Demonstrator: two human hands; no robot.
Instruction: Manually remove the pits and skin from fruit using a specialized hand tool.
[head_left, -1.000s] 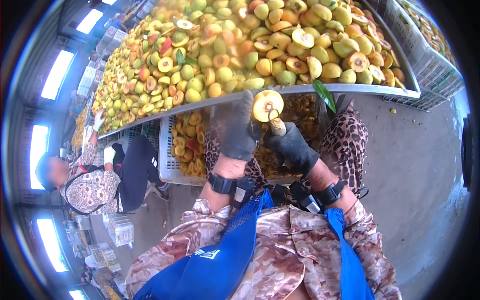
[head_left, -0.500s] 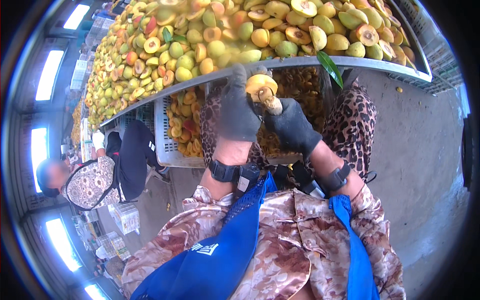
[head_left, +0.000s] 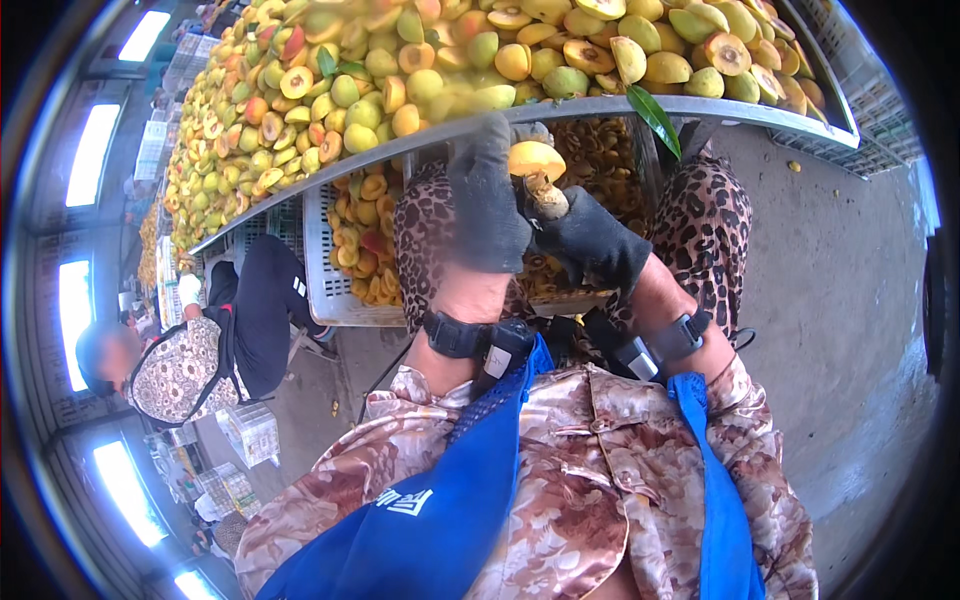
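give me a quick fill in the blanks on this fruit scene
Of the left hand and right hand, the one gripping the tool handle beside the cut fruit is the ____.
The leaf over the tray's rim is ____.
The cloth over the patterned shirt is ____.
Missing words: right; green; blue.

Dark gloves [head_left: 600, 243] cover our hands [head_left: 488, 215]; we wear black wristbands [head_left: 455, 335], a brown patterned shirt [head_left: 575, 490], blue straps [head_left: 725, 500] and leopard-print trousers [head_left: 706, 215].

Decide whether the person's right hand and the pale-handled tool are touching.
Touching. The head view shows the gloved right hand closed around the pale-handled tool, part of its handle showing above the glove.
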